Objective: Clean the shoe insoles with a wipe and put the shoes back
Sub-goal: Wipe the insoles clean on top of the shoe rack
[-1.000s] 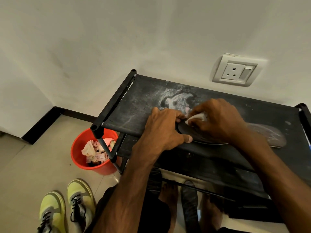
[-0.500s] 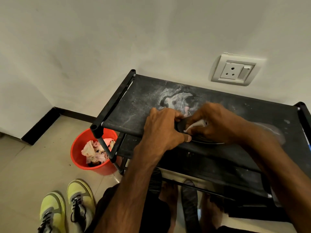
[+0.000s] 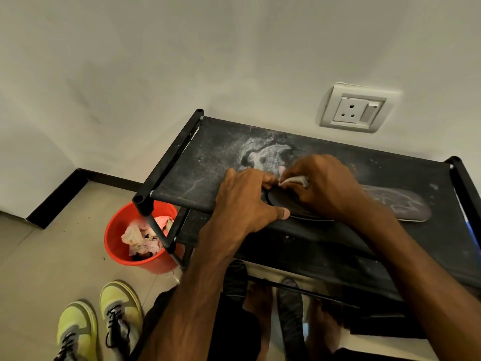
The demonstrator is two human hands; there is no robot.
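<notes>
A dark insole (image 3: pixel 283 203) lies flat on the top shelf of the black shoe rack (image 3: pixel 197 175). My left hand (image 3: pixel 244 201) grips its left end, thumb on the front edge. My right hand (image 3: pixel 322 186) pinches a white wipe (image 3: pixel 291 180) and presses it on the insole near that end. A second dark insole (image 3: pixel 398 205) with whitish marks lies on the shelf to the right, partly hidden by my right wrist. A pair of yellow-green shoes (image 3: pixel 99 327) stands on the floor at the bottom left.
A red bucket (image 3: pixel 117 246) with crumpled used wipes stands on the floor beside the rack's left leg. A wall socket (image 3: pixel 356 109) sits above the rack. Two more dark insoles (image 3: pixel 289 306) lie on the floor by my bare feet under the rack.
My right hand with the wipe has shifted slightly along the insole's left end, back and up. My left hand stays on the insole.
</notes>
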